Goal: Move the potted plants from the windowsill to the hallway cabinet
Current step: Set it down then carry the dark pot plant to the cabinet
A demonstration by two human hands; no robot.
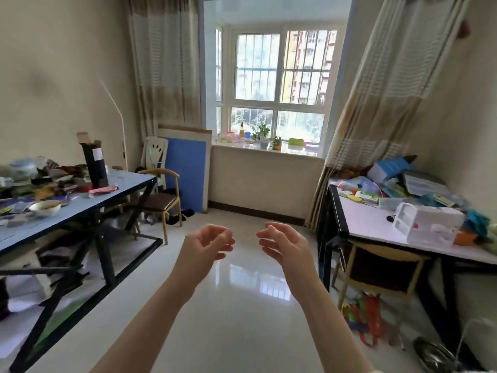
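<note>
Two small potted plants stand on the far windowsill (295, 154): a leafy one in a grey-white pot (263, 143) and a shorter one in an orange-yellow pot (276, 144) to its right. My left hand (208, 246) and my right hand (282, 244) are raised side by side over the floor, well short of the sill. Both hands hold nothing, with fingers curled and apart. No hallway cabinet is in view.
A cluttered blue-topped table (80, 205) fills the left side, with a wooden chair (161, 200) behind it. A white desk (376, 227) piled with boxes stands on the right. Bottles and a green box (295, 141) share the sill. A glossy tiled floor (242, 305) runs between the tables.
</note>
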